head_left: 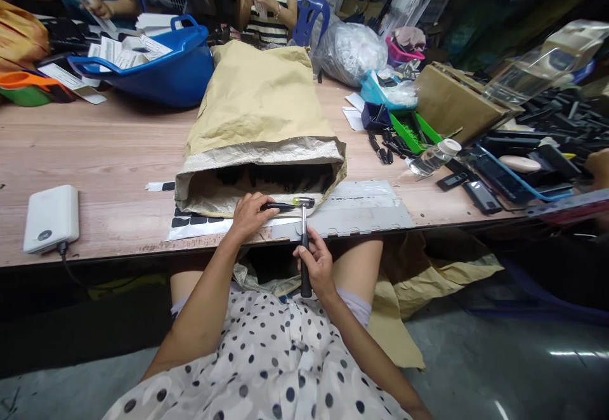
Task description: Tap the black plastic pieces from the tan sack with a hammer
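Note:
My right hand (316, 261) is closed around the black handle of a small hammer (304, 236). The hammer's metal shaft points away from me, and its head has a yellow-green part. Closed on a slim black piece (280, 206) is my left hand (252, 215), just in front of the sack's mouth. The black piece reaches the hammer head; whether they touch I cannot tell. A large tan paper sack (259, 99) lies on the table with its silvery-lined mouth toward me, dark pieces inside. Under the sack's front edge is a grey cardboard sheet (375, 207).
To the left lie a white power bank (51, 220) with a cable and a blue basin (157, 74) of white boxes. On the right are a green tray (413, 131), a clear bottle (431, 158) and many black parts (556, 122). Two people (269, 1) work across the table.

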Demonstrator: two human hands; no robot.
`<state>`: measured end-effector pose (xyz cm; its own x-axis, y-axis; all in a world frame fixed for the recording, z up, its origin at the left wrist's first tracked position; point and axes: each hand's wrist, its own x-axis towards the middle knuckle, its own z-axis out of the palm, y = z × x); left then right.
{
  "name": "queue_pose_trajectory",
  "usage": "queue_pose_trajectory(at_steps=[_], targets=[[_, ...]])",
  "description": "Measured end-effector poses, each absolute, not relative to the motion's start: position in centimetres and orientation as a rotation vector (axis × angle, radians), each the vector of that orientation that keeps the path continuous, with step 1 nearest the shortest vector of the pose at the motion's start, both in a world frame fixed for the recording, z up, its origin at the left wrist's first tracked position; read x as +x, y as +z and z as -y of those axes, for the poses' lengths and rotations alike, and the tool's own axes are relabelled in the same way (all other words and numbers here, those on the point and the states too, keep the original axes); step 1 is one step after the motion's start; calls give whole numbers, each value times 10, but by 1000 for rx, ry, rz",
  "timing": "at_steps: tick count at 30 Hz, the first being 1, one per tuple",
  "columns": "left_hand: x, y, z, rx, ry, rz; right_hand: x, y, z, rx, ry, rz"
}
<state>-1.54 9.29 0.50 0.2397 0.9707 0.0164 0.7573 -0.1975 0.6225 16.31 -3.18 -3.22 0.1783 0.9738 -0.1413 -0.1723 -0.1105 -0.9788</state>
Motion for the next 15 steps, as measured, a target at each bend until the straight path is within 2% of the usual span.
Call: queue_pose_trajectory(at_steps=[3,9,12,15], targets=[[-15,6,-91,1994,657,-1549,164,-34,31,-1244,1269,878],[-25,18,-51,1747,1057,-1265,164,-36,32,-1218,1289,902],[-32,21,-21,1729,783,-1073,165,-38,32,-1214,1288,923],[-32,11,-1,1822,381,-1135,165,-40,32,-1218,1291,947]])
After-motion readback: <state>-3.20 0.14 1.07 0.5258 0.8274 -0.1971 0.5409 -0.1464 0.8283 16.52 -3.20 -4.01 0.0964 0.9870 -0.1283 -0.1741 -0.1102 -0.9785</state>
